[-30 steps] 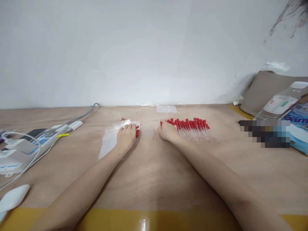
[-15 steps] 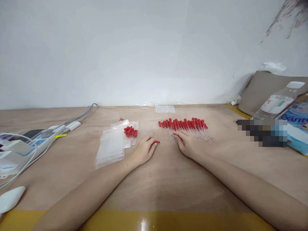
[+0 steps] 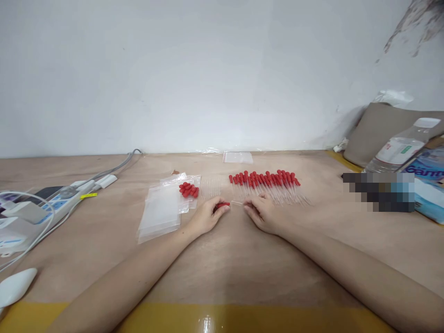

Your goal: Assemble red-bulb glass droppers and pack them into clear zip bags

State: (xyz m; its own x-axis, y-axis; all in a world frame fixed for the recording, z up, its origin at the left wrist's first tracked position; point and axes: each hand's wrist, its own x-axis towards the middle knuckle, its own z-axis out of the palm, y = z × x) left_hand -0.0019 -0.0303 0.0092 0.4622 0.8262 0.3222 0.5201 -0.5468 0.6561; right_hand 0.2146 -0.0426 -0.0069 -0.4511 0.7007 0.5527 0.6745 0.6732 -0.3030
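Note:
My left hand (image 3: 209, 216) is closed on a red rubber bulb (image 3: 224, 204), whose narrow end points right. Opposite it, my right hand (image 3: 262, 212) pinches a thin clear glass tube (image 3: 237, 202), its free end toward the bulb with a small gap between them. Behind my right hand lies a row of droppers (image 3: 263, 178), red bulbs to the back and clear tips to the front. Several bare tubes (image 3: 210, 186) lie beyond my left hand. A small heap of loose red bulbs (image 3: 188, 189) rests on clear plastic bags (image 3: 158, 212).
Another small clear bag (image 3: 237, 157) lies by the wall. At the left are a power strip (image 3: 64, 202) with cables and a white rounded object (image 3: 16, 287). A plastic bottle (image 3: 398, 149), a grey-brown container (image 3: 367, 134) and a blue package (image 3: 430, 201) stand at the right.
My right hand has turned and come slightly nearer, bringing the glass tube level and pointing at the bulb. My left fingers have shifted around the red bulb, showing more of it.

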